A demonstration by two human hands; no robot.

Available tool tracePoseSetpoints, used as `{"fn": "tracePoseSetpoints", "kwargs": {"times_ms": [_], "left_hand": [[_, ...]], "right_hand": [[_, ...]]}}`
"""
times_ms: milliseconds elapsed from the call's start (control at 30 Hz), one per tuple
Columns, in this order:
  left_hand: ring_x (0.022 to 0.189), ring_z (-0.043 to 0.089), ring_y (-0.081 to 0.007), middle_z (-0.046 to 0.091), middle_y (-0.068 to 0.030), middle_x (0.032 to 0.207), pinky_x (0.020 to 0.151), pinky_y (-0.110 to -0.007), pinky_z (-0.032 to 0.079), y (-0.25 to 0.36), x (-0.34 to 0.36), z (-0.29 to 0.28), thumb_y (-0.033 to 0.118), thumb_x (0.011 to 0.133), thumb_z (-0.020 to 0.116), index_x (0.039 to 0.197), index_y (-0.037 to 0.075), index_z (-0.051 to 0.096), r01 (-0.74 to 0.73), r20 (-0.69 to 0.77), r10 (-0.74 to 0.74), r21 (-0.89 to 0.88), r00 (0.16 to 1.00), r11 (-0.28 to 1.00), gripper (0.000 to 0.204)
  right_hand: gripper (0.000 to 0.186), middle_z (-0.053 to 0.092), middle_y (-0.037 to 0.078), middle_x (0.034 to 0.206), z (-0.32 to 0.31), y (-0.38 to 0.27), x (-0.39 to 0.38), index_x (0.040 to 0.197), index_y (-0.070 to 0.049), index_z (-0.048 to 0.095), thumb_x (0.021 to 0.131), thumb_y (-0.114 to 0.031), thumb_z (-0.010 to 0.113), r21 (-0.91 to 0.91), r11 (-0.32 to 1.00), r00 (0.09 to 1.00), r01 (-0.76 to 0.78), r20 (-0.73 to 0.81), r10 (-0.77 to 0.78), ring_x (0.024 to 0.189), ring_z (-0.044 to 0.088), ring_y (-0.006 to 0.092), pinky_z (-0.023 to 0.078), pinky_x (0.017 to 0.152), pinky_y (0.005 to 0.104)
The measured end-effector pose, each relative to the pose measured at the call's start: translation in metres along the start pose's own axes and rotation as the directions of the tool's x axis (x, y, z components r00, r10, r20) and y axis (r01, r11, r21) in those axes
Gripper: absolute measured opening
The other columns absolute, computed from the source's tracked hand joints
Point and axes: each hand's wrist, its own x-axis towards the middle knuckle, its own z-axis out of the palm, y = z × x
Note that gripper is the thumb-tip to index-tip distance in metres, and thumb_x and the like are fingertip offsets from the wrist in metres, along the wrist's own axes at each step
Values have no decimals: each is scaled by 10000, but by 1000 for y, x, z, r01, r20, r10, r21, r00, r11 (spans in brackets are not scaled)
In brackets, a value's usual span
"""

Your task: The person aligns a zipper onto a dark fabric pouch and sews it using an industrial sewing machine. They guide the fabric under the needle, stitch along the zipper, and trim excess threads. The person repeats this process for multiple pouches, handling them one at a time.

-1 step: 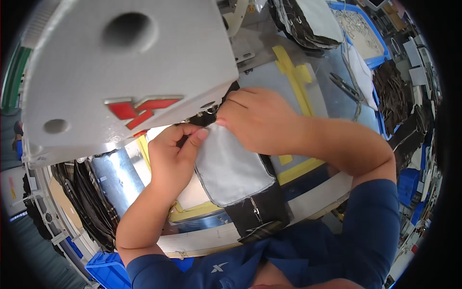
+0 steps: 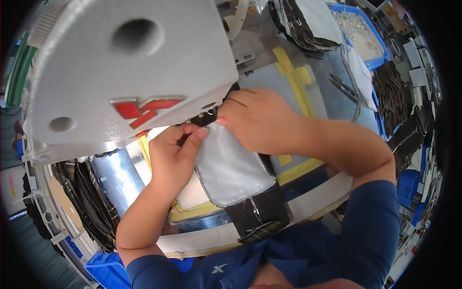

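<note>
A silvery-grey fabric panel (image 2: 233, 168) with stitched dark edges lies over a longer black fabric strip (image 2: 269, 204), whose metal zipper (image 2: 255, 210) shows near the table's front edge. My left hand (image 2: 174, 148) pinches the panel's upper left corner between thumb and fingers. At the upper right corner my right hand (image 2: 262, 120) is closed on the same panel, fingers curled and thumb pressed down. Just beyond both hands is the white sewing machine head (image 2: 96, 91) with a red emblem. It hides the needle area, though some metal parts (image 2: 211, 111) show at its lower edge.
Yellow tape (image 2: 296, 86) marks the table right of the machine. Farther right lie thread snips (image 2: 344, 87) and a blue tray (image 2: 368, 36) of metal rings. A fabric stack (image 2: 308, 24) sits at the back; dark plaid pieces (image 2: 89, 197) hang at left above a blue bin (image 2: 108, 269).
In the picture the machine head sits slightly farther right than before. Both hands and the fabric panel keep practically the same place and grip.
</note>
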Motion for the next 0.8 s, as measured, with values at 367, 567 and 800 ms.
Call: {"fn": "tracePoseSetpoints", "kwargs": {"times_ms": [367, 567, 800], "left_hand": [[944, 733, -257, 789, -119, 1049, 865, -382, 562, -8, 47, -7, 84, 891, 835, 1098, 7, 770, -305, 4, 318, 299, 948, 904, 230], [931, 741, -255, 795, -111, 1025, 853, -387, 565, -18, 52, -10, 78, 883, 831, 1096, 12, 779, -437, 62, 452, 397, 890, 807, 229], [888, 750, -229, 804, -104, 994, 831, -365, 580, -39, 63, -16, 49, 849, 864, 1074, -3, 789, -545, 48, 573, 382, 818, 746, 242]], "right_hand": [[298, 727, 256, 835, -9, 23, 32, 890, 33, 714, 978, -250, 677, 20, 945, 937, -327, 136, 322, 872, 717, 472, 562, 816, 545], [284, 721, 254, 800, -6, 30, 35, 831, 38, 733, 944, -218, 684, 14, 953, 943, -302, 153, 296, 851, 723, 473, 573, 820, 542], [224, 743, 238, 817, -13, 29, 51, 837, 31, 773, 850, -184, 711, 26, 916, 882, -401, 281, 378, 861, 752, 443, 606, 763, 516]]}}
